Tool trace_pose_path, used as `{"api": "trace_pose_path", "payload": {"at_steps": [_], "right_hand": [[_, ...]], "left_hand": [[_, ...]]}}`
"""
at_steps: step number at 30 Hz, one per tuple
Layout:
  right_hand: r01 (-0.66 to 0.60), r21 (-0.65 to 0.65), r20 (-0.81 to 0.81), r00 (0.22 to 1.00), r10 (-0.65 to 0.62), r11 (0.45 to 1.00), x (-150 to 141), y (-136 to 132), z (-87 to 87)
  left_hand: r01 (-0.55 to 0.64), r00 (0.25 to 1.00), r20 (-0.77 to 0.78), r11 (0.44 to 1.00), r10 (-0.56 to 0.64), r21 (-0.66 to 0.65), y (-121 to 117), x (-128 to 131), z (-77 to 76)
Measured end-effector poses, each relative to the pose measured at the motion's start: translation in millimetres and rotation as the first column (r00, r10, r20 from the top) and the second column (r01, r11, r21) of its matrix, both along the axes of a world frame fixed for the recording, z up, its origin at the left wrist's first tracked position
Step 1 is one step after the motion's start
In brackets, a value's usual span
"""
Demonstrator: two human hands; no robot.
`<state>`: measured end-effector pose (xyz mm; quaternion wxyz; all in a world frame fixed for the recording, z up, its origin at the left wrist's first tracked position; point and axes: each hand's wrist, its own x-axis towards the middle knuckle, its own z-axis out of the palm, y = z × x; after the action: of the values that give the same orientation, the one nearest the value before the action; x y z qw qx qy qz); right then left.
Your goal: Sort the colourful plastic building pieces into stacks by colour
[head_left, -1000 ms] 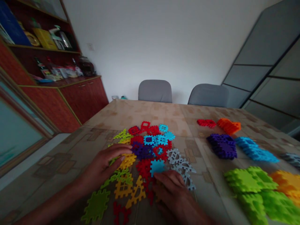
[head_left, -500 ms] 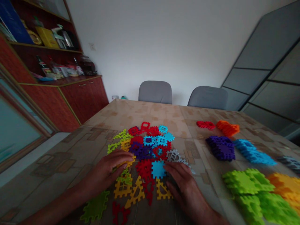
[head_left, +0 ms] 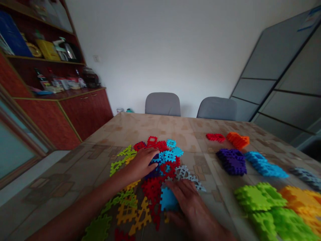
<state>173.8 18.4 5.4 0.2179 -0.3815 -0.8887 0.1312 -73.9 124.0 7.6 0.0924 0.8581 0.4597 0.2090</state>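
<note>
Notched plastic building tiles lie in a loose heap in front of me. My right hand [head_left: 189, 199] grips a light blue square tile [head_left: 167, 198] by its right side, fingers along the top and thumb below. My left hand [head_left: 144, 162] reaches over the middle of the heap, thumb and fingers apart around purple tiles [head_left: 151, 174] and the left edge of the light blue tiles [head_left: 167, 156]. Red tiles [head_left: 152, 188] lie between the hands. Grey tiles [head_left: 183, 171] are just beyond my right hand. Yellow tiles [head_left: 127, 210] and a green tile [head_left: 99, 227] lie nearer me.
Sorted stacks stand on the table's right: red [head_left: 215, 137], orange [head_left: 238, 140], purple [head_left: 232, 161], light blue [head_left: 265, 164], grey [head_left: 307, 177], green [head_left: 260, 197] and yellow [head_left: 302, 202]. Two grey chairs [head_left: 162, 104] stand behind the far edge. A wooden cabinet [head_left: 86, 115] is at left.
My left hand has moved forward and right, from the yellow tiles to the purple and light blue ones. My right hand has come nearer with the light blue square tile. The view has tilted up slightly.
</note>
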Motion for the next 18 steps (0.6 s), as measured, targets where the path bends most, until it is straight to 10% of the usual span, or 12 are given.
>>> {"api": "trace_pose_path", "payload": {"at_steps": [8, 18], "right_hand": [[-0.117, 0.456, -0.085, 0.981, 0.174, 0.882, -11, -22, -38.1], [-0.187, 0.423, -0.041, 0.973, 0.226, 0.886, -17, -27, -42.2]], "left_hand": [[-0.041, 0.999, -0.02, 0.999, 0.04, -0.017, 18, 8, -13.5], [-0.017, 0.997, 0.073, 0.999, 0.014, 0.047, 17, 0, -8.3]]}}
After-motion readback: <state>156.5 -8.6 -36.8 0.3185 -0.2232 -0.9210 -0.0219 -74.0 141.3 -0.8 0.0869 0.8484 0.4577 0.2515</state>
